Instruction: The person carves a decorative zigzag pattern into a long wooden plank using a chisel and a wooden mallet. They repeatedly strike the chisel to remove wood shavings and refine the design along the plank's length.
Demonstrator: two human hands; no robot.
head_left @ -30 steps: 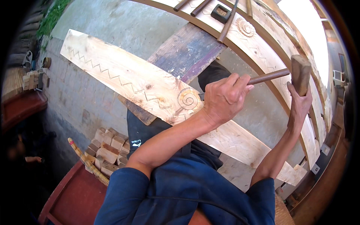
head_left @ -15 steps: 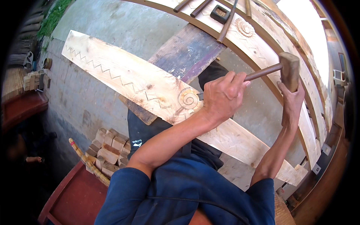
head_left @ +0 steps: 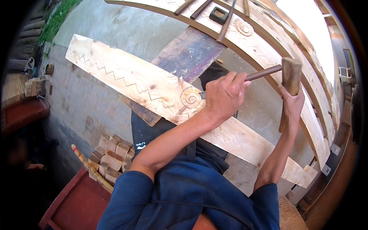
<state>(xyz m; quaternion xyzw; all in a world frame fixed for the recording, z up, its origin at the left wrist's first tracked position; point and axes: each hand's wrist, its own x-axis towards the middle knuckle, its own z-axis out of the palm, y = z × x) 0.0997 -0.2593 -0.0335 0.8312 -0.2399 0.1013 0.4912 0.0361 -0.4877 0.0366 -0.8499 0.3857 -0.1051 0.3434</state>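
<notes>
Across my lap lies a long pale wooden board with zigzag lines and a spiral cut into it. My left hand is closed round a chisel, its blade end at the right edge of the spiral and its brown handle slanting up to the right. In my right hand is a wooden mallet, gripped just below its thick head. The mallet head stands beside the end of the chisel handle, with a narrow gap between them. My fingers hide most of the chisel's lower part.
Beyond, a curved plank carries several chisels, a black ink box and a carved flower. A dark board runs under the work. Wood blocks are piled at lower left, near a red table and a bamboo stick.
The mallet head has drawn slightly away from the chisel's handle end and stands more upright. The chisel stays at the spiral's right edge. The whole view has shifted a little.
</notes>
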